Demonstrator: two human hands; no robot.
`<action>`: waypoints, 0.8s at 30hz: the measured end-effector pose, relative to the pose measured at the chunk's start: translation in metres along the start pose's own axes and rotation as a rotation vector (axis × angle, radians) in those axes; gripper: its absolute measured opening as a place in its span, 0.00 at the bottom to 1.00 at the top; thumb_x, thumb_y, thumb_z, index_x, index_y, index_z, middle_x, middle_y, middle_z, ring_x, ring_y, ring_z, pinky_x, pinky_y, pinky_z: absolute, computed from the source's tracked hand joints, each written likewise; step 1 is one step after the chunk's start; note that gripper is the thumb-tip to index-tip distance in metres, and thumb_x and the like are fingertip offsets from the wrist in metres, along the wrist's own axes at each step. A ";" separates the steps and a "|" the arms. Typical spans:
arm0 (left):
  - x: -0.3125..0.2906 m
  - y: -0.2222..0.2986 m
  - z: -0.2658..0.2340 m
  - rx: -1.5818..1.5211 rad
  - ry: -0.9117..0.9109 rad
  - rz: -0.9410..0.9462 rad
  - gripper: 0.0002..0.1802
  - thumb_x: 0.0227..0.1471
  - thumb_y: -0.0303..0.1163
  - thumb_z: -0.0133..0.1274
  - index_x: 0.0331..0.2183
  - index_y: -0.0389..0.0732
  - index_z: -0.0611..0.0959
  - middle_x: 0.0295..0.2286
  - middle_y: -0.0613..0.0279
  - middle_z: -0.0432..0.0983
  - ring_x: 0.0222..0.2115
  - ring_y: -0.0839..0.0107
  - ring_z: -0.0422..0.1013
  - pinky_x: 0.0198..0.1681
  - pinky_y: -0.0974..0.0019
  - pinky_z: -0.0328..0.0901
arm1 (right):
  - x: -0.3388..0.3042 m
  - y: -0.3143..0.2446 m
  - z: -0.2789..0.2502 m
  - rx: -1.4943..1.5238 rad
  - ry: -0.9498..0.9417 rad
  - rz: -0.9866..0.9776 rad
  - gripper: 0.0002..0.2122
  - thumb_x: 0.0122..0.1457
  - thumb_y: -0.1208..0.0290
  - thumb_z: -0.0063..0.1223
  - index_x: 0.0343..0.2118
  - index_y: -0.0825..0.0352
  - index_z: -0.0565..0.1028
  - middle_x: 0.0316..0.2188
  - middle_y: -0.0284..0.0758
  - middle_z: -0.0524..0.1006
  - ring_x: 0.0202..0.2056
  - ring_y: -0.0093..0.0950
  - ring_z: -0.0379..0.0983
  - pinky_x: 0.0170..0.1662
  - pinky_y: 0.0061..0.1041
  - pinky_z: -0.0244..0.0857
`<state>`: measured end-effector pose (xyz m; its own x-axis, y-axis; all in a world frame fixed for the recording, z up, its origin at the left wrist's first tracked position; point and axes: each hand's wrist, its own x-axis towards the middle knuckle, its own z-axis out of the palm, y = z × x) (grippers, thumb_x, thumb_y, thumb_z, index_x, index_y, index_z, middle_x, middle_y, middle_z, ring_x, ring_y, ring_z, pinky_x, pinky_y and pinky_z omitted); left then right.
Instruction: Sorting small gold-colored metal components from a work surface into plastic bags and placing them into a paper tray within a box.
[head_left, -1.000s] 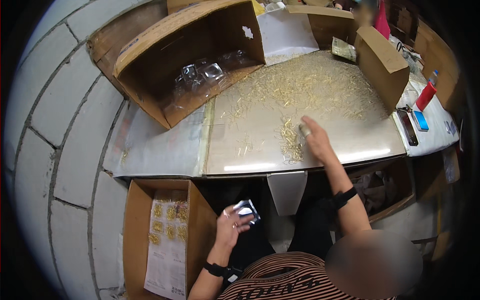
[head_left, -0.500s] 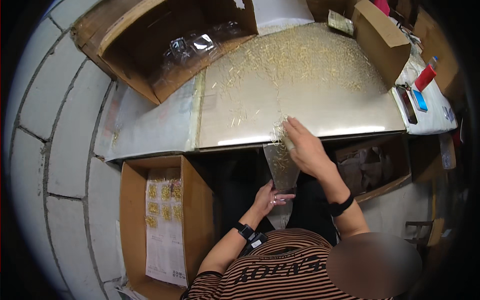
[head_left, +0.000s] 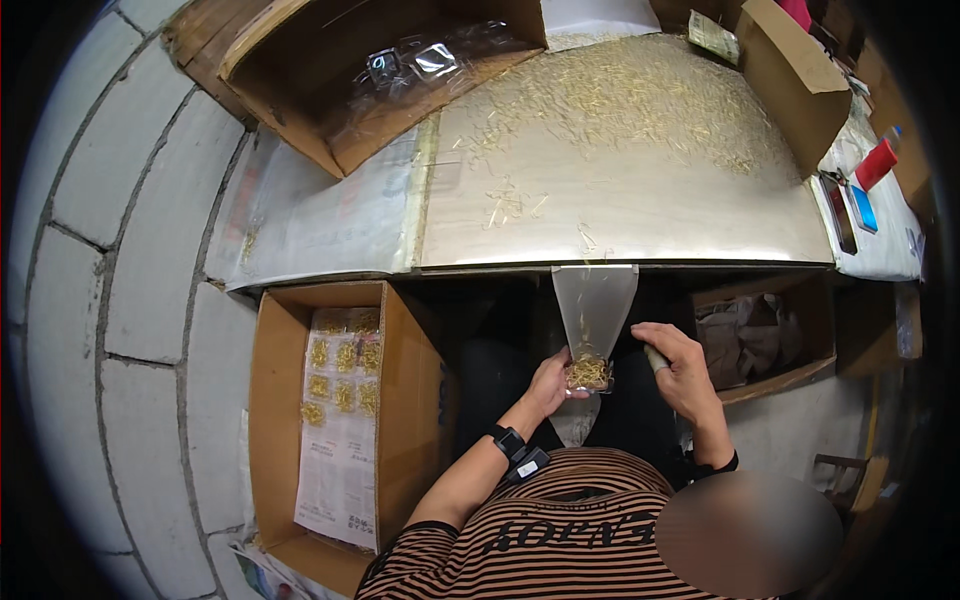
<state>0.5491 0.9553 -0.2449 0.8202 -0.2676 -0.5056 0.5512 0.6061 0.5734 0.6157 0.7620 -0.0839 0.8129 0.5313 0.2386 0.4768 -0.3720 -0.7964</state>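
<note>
A seated person in a striped shirt has brought both hands down from the bench (head_left: 640, 215) to lap level, where a second ago the right hand (head_left: 678, 368) was raking among the loose gold-coloured metal pieces (head_left: 640, 95) scattered over the pale worktop. A batch of those pieces now sits inside a small clear plastic bag (head_left: 590, 372), which suggests the bag has just been filled off the bench edge by way of the grey metal chute (head_left: 594, 300) hanging directly above the fingers.

The left hand (head_left: 550, 385) pinches the bag's left edge between thumb and fingers, holding it just under the chute's mouth. The right hand hovers just to the right of the bag, fingers loosely curled with a pale cover on one fingertip; whether it touches the bag cannot be told.

Well to the left of the fingers, an open brown cardboard box (head_left: 345, 420) holds rows of similar filled bags on a printed sheet.
</note>
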 end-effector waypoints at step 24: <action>-0.070 0.049 0.039 0.048 0.023 0.176 0.20 0.63 0.42 0.36 0.40 0.35 0.75 0.32 0.61 0.75 0.29 0.76 0.73 0.31 0.73 0.69 | -0.017 -0.022 0.063 -0.286 -0.194 -0.296 0.24 0.48 0.72 0.58 0.49 0.72 0.69 0.52 0.44 0.68 0.57 0.37 0.60 0.60 0.38 0.51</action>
<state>0.5246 0.9747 -0.1561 0.9014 -0.1428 -0.4088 0.4062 0.6056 0.6843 0.5696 0.8093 -0.1056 0.5630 0.7690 0.3029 0.7747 -0.3634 -0.5174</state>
